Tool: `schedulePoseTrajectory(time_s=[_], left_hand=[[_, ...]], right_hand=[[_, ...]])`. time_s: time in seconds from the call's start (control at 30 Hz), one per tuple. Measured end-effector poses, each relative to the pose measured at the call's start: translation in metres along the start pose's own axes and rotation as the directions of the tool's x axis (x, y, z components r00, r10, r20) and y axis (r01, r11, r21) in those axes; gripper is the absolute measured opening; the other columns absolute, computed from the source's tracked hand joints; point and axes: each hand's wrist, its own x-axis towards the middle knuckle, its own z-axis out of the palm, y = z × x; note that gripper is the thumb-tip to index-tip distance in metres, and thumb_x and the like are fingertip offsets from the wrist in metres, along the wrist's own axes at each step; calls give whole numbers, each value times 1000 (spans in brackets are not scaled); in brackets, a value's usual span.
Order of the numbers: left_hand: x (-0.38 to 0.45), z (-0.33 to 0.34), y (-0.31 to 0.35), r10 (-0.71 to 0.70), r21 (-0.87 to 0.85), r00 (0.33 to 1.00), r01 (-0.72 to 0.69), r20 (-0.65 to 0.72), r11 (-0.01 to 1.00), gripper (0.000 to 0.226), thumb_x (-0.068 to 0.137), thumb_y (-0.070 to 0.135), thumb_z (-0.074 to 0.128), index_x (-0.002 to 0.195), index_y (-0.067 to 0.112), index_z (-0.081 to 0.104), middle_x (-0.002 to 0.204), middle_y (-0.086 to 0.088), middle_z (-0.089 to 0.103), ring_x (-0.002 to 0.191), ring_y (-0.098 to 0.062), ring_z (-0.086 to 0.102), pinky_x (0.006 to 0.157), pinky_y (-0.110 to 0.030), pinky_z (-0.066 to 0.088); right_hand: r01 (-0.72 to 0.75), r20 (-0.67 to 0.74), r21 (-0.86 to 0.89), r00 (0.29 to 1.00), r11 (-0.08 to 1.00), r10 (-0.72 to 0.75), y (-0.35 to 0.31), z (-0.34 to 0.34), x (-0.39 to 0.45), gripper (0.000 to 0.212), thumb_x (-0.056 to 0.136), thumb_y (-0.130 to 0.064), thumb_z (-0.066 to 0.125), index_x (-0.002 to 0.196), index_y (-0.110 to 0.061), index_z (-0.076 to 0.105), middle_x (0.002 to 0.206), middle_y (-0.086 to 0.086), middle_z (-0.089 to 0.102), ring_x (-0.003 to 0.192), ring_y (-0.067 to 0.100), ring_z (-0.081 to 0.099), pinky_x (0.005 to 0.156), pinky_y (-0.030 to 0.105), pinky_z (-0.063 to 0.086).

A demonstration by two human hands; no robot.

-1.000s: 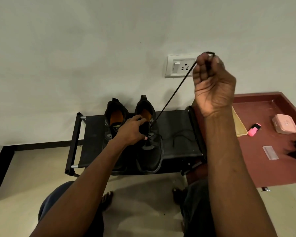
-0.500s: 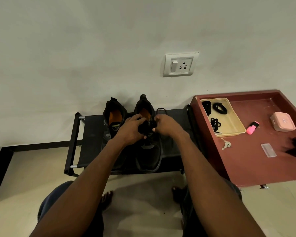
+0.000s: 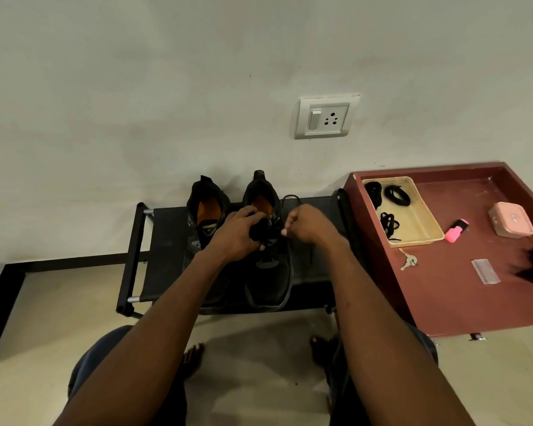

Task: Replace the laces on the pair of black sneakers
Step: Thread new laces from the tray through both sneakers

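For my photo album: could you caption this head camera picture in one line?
Both hands, left and right, work a black lace on the right-hand sneaker on a low black rack.

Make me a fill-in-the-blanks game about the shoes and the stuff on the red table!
1. Both hands work on the ____ sneaker of the pair.
2. The spare laces lie in a ____ tray.
3. The marker beside the tray is ____.
4. The keys lie on the ____ table.

Missing words: right; yellow; pink; red
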Motion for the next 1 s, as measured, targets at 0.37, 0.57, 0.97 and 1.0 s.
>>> schedulePoseTrajectory(time_s=[0.37, 0.57, 0.97, 1.0], left_hand=[[-1, 1, 0, -52, -10, 999, 52, 10, 999, 94, 76, 42, 82, 155, 29, 31, 163, 3, 19, 148, -32, 16, 117, -56, 28], [-2, 7, 2, -57, 17, 998, 57, -20, 998, 97, 75, 44, 83, 155, 28, 31, 163, 5, 20, 148, -28, 17, 115, -54, 32], [-2, 11, 5, -98, 48, 995, 99, -12, 994, 98, 77, 41, 82, 156, 28, 26, 164, 7, 16, 150, -26, 12, 114, -54, 34], [-1, 11, 6, -102, 49, 995, 103, -9, 994, 98, 78, 41, 82, 156, 28, 26, 164, 7, 15, 150, -26, 11, 114, -54, 34]], right_hand=[[493, -544, 707, 837, 508, -57, -52, -94, -63, 6, 94, -3, 58, 95, -9, 57, 60, -6, 49, 43, 9, 37, 46, 24, 36], [643, -652, 742, 758, 190, -18, -64, -127, -88, 13, 91, 3, 54, 92, -10, 54, 54, -6, 38, 45, 11, 24, 45, 23, 19], [692, -695, 706, 718, -148, 41, -64, -153, -108, 17, 93, 5, 51, 90, -11, 48, 55, -3, 30, 43, 10, 19, 44, 19, 20], [692, -696, 702, 717, -165, 46, -64, -155, -109, 18, 93, 6, 51, 89, -11, 48, 55, -3, 30, 42, 10, 19, 44, 19, 20]])
